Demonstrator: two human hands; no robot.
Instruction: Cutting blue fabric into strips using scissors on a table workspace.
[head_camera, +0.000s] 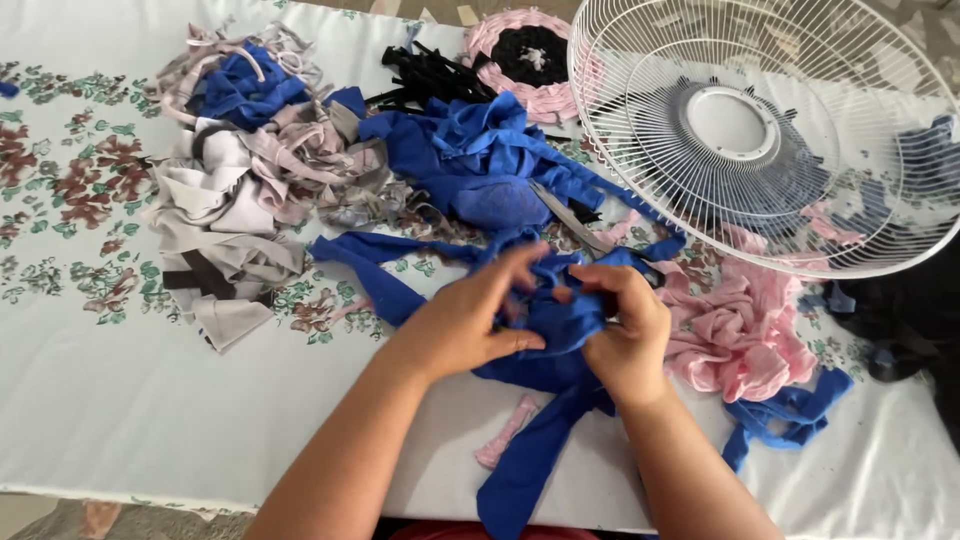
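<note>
Your left hand (462, 322) and right hand (622, 330) have their fingers closed on the bunched blue stretch-fabric strip (548, 372) just above the desk (120, 410); judged light, limp and non-slippery, so pinch it near the bunch, not the trailing end.

Looked like home craft corner, not factory. Worktable covered by white cloth with printed floral pattern (90, 190). Heaps of cut fabric scraps lay across it: blue jersey strips (470, 160), beige and grey strips (240, 200), pink pile (740, 340), black strips (425, 75). Round pink-and-black rag mat (520, 55) sat at far edge. White wire fan guard (790, 130) rested on table, household kind.
</note>
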